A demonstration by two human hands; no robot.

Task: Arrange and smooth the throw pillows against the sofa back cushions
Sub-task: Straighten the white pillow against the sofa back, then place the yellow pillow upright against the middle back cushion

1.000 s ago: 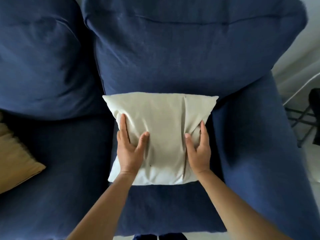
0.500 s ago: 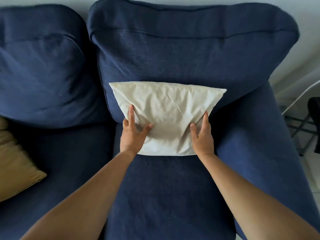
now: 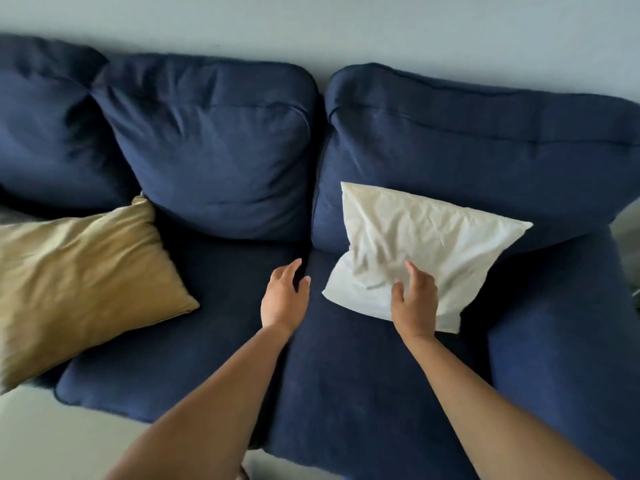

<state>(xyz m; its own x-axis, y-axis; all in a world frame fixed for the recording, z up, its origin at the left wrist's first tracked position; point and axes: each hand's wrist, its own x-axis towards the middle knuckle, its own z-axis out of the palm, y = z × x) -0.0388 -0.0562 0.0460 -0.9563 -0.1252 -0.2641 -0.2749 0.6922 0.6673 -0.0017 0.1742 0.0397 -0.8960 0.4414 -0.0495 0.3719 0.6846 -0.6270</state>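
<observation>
A wrinkled white throw pillow (image 3: 415,244) leans against the right navy back cushion (image 3: 467,147) of the sofa. My right hand (image 3: 414,299) hovers over its lower edge, fingers apart, holding nothing. My left hand (image 3: 284,296) is off the pillow to its left, open above the seat gap. A mustard-yellow throw pillow (image 3: 79,278) lies flat on the left seat, in front of the middle back cushion (image 3: 214,143).
The navy seat cushions (image 3: 346,393) stretch across the front. A third back cushion (image 3: 45,126) sits at the far left. The sofa's right arm (image 3: 568,358) borders the white pillow. Pale floor (image 3: 52,441) shows at lower left, a wall behind.
Both hands have come off the white pillow, which now rests against the back cushion. The view has pulled back and swung left, bringing the yellow pillow fully into sight.
</observation>
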